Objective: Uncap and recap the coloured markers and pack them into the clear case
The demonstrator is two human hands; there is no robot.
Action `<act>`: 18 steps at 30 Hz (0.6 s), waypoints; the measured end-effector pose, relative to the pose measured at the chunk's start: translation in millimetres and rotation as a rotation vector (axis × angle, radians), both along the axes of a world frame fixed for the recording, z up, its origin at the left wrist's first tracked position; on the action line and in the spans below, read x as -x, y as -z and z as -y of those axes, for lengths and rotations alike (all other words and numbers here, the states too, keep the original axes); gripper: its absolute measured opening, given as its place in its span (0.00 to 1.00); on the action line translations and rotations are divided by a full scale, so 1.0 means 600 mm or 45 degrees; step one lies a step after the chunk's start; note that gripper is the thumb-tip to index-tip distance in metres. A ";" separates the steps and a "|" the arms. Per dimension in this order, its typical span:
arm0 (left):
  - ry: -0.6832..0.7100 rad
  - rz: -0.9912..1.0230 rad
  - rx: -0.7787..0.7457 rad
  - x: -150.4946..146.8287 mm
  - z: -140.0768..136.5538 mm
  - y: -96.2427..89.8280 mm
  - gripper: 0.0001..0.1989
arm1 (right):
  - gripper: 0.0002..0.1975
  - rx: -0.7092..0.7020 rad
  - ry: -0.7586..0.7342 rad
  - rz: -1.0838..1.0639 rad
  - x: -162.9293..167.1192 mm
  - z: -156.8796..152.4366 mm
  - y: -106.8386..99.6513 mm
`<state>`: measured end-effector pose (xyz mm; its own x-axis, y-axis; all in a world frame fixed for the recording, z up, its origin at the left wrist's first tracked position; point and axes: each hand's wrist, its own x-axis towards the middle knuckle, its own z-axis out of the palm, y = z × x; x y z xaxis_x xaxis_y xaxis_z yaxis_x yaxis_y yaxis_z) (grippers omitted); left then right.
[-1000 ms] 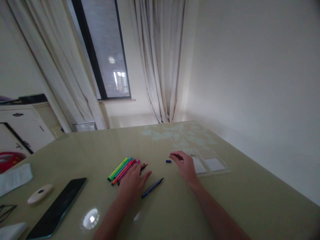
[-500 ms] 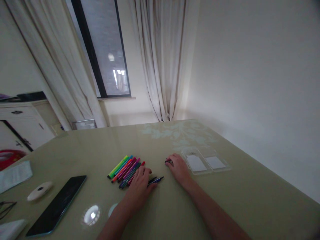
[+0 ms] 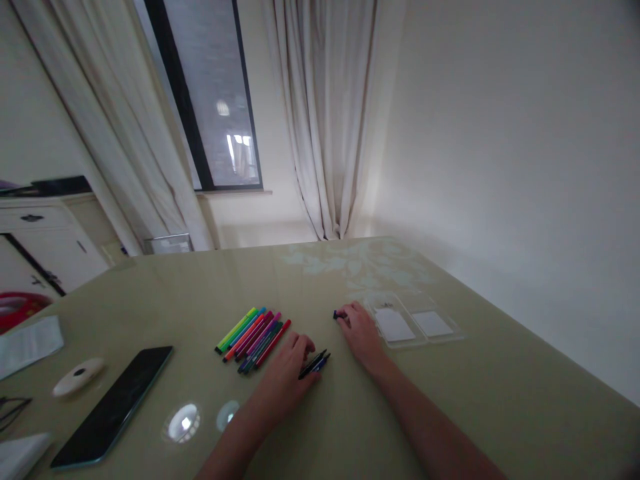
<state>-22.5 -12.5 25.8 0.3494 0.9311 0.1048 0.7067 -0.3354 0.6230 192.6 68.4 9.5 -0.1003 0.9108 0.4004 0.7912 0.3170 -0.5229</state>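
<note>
My left hand (image 3: 289,370) is closed around dark markers (image 3: 314,365), one black and one blue, whose bare pointed tips face away to the right. Between the thumb and fingers of my right hand (image 3: 361,335) is a small dark blue piece (image 3: 337,315) that looks like a marker cap. A row of coloured markers (image 3: 254,337), from yellow-green to red, lies on the table just left of my left hand. Beside my right hand rests an open clear plastic case (image 3: 411,328) with white cards inside.
A black phone (image 3: 115,407) and a white oval device (image 3: 79,377) lie at the left of the glossy table (image 3: 175,300). Farther left are a pale cloth-like item (image 3: 31,343) and a dark cable (image 3: 13,410). The wall (image 3: 510,187) borders the table's right edge.
My left hand has shifted slightly right with the dark markers, away from the red marker in the row. My right hand has moved slightly up, still pinching the small dark piece.
</note>
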 end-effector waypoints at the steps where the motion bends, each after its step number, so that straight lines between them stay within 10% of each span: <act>1: 0.000 -0.004 -0.011 -0.002 0.001 0.000 0.13 | 0.09 -0.014 0.006 0.001 0.000 -0.001 0.001; 11: -0.468 -0.507 -0.400 0.051 -0.036 -0.009 0.09 | 0.07 -0.053 -0.031 -0.142 0.004 -0.001 -0.006; 18: -0.449 -0.605 -0.387 0.056 -0.035 0.005 0.08 | 0.06 -0.091 -0.190 -0.274 0.019 0.020 -0.030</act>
<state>-56.0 8.7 22.8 0.1018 0.9515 0.2904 0.9807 -0.1450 0.1312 181.0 56.4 27.3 -0.1369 0.8611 0.4897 0.6060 0.4638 -0.6462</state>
